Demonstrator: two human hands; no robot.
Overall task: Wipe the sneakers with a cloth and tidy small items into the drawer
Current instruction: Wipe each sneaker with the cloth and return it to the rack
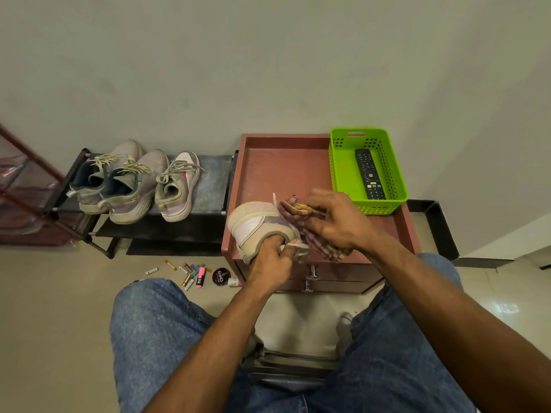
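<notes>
Checked purple cloth is bunched in the right hand, whose fingers curl round it against a pale sneaker; the left hand has its fingers tucked into the shoe's opening, steadying it. The wiping step looks underway; next the shoe likely needs turning to reach unwiped sides. It rests on the near left of a reddish cabinet top, drawers shut. Three sneakers wait on a rack left; small items lie on the floor.
</notes>
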